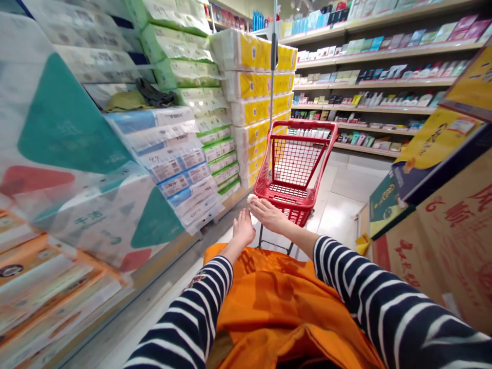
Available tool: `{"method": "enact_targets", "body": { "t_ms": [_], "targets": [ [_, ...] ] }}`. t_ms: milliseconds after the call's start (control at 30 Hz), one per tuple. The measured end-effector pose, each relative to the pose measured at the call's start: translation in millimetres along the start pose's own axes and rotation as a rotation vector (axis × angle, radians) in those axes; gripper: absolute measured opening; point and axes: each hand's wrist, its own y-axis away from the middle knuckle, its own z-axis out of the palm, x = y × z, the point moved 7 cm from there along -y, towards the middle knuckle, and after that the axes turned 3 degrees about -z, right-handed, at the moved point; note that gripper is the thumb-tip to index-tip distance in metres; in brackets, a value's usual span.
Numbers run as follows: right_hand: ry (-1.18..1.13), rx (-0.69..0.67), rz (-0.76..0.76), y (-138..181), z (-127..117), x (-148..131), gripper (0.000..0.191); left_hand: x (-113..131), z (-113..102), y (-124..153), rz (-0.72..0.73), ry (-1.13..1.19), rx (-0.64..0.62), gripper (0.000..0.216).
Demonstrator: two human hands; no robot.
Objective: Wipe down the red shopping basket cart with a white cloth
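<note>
My two hands are close together in front of the orange apron (pixel 269 292), just short of a red shopping cart (pixel 298 164). The fingers of my left hand (pixel 244 228) are stretched out, pointing up and forward. My right hand (pixel 269 214) reaches across from the right, back upward, its long fingers side by side. A small crumpled white wad (pixel 250 199), like tissue, pokes out at the right fingertips; most of it is hidden. The cart stands beyond the hands, its back grid facing me, and neither hand is on its handle.
Stacked tissue packs (pixel 180 164) line the left side, with a dark glove-like bundle (pixel 154 95) on top. Yellow-and-white paper packs (pixel 251 97) rise behind them, beside a thin metal pole (pixel 272 82). Cartons (pixel 442 225) crowd the right. Shelves of small goods (pixel 384 82) close the far end.
</note>
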Motion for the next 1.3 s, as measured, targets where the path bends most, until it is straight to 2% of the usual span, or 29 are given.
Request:
{"method": "enact_targets", "body": {
  "t_ms": [100,267,333,400,467,533,633,800,967,1133,1233,1300],
  "targets": [
    [0.024,0.015,0.066,-6,-11,13,0.041,2,-11,-3,0.007,-0.006,0.028,0.069],
    [0.002,-0.034,0.105,24,-4,4,0.039,17,-44,-19,0.083,-0.047,0.099,0.067],
    [-0.008,0.015,0.156,36,-13,6,0.042,31,-55,-27,0.165,-0.082,0.12,0.065],
    [-0.004,0.099,0.292,45,-27,18,0.045,47,-60,-34,0.268,-0.131,0.116,0.061],
    [0.009,0.139,0.458,54,-39,34,0.046,60,-59,-40,0.353,-0.177,0.087,0.057],
    [0.02,0.111,0.544,62,-43,43,0.046,67,-56,-41,0.393,-0.209,0.069,0.055],
    [0.048,0.065,0.548,78,-40,44,0.048,70,-55,-37,0.405,-0.242,0.087,0.054],
    [0.087,0.122,0.661,116,-41,53,0.044,79,-52,-16,0.441,-0.268,0.11,0.057],
    [0.105,0.2,0.751,149,-49,74,0.04,108,-49,5,0.517,-0.261,0.143,0.056],
    [0.098,0.187,0.787,180,-55,101,0.038,135,-43,12,0.578,-0.258,0.109,0.058],
    [0.066,0.183,0.837,184,-54,110,0.039,140,-39,9,0.592,-0.264,0.081,0.061],
    [0.033,0.168,0.852,173,-50,106,0.04,140,-38,7,0.585,-0.282,0.079,0.062]
  ]
}}
